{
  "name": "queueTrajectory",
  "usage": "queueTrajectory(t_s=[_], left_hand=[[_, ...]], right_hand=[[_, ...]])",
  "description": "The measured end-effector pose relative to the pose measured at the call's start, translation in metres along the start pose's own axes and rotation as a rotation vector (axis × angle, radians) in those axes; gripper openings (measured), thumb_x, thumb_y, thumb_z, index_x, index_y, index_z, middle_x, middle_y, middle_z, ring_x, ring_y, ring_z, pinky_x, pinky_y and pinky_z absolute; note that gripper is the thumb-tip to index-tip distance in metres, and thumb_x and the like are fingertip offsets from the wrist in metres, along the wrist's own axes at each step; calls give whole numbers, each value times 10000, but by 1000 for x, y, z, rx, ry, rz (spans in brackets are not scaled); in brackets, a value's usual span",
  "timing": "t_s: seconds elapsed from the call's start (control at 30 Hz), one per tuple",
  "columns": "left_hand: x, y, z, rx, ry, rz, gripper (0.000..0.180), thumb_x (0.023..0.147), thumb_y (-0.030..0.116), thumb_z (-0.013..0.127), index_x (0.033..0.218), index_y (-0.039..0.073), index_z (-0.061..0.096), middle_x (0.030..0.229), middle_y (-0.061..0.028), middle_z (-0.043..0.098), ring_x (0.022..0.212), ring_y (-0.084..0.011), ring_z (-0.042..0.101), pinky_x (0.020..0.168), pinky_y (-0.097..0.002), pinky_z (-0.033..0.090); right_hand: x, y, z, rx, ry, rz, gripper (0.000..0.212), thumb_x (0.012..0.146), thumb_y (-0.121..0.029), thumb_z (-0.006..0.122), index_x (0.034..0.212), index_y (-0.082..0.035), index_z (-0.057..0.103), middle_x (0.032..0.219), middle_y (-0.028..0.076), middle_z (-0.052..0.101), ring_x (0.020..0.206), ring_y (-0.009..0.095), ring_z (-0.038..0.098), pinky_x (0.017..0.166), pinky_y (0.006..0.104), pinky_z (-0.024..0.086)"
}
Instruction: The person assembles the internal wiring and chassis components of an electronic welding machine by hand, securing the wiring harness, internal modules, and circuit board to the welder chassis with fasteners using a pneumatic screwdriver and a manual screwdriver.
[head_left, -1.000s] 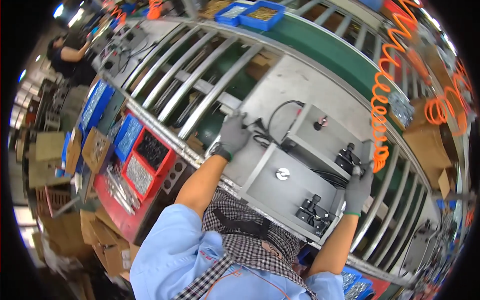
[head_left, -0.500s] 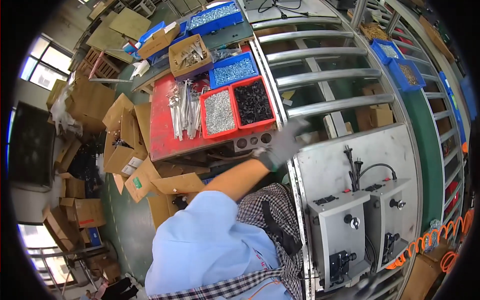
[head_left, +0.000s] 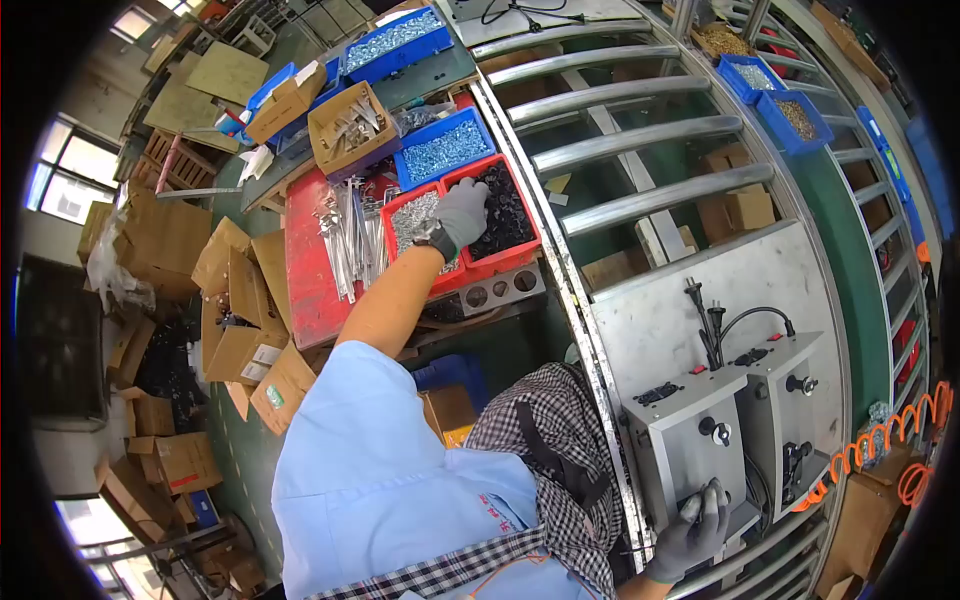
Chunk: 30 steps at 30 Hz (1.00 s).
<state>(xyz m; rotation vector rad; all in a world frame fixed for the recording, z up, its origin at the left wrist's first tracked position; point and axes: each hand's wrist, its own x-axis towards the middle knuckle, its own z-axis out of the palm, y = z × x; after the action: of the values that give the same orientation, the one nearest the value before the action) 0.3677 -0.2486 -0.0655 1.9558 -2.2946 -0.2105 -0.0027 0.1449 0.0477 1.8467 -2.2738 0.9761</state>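
Observation:
My left hand (head_left: 461, 212), in a grey glove, reaches over two red bins standing side by side. Its curled fingers dip into the right-hand bin of small black parts (head_left: 503, 222), and what they hold is hidden. Under the wrist lies the other bin, filled with small silvery parts (head_left: 408, 222). At the lower right, my right hand (head_left: 696, 530), also gloved, is at the front of a grey metal box (head_left: 680, 445). Its fingers close around a black fitting there, mostly covered by the glove. A second grey box (head_left: 790, 385) stands just beyond, with a silver knob.
Behind the red bins are a blue bin of fasteners (head_left: 446, 148) and a carton of metal pieces (head_left: 350, 130). Long metal strips (head_left: 347, 245) lie beside them. A roller conveyor (head_left: 640, 135) runs away to the right. An orange coiled hose (head_left: 890, 430) hangs at far right.
My left hand has swung left from the conveyor edge to the bin of black parts. My right hand, blurred low down before, has come up onto the nearer grey box.

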Motion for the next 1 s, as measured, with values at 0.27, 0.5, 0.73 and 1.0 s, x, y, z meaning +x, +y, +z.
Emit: queueTrajectory(t_s=[0.27,0.5,0.73,1.0], left_hand=[[10,7,-6,93,-88,95,367,759,142,614,1091,7,534,1159,-228,518,1023,-403,569,880,-462,479],[15,-6,-1,-78,-16,-8,263,805,109,613,1050,25,567,1090,-214,548,1012,-390,571,870,-450,476],[33,-19,-19,-313,-51,-87,259,838,134,677,1063,10,648,1036,-195,659,907,-320,655,805,-349,529],[28,-16,-24,-1009,-73,-391,199,889,3,595,1078,-49,624,990,-95,639,843,-156,640,687,-256,605]], right_hand=[[-4,4,3,3,1,65,201,853,-38,548,1016,55,620,1036,211,652,954,370,620,877,450,487],[-1,4,5,31,13,111,210,847,-45,556,1019,52,628,1022,206,656,943,368,624,878,450,483],[-1,2,2,9,-16,83,201,859,-61,558,1012,50,624,1020,212,649,935,379,621,872,453,481],[-1,6,4,21,-22,62,194,883,-87,555,1010,48,617,1010,209,645,922,383,620,809,445,505]])
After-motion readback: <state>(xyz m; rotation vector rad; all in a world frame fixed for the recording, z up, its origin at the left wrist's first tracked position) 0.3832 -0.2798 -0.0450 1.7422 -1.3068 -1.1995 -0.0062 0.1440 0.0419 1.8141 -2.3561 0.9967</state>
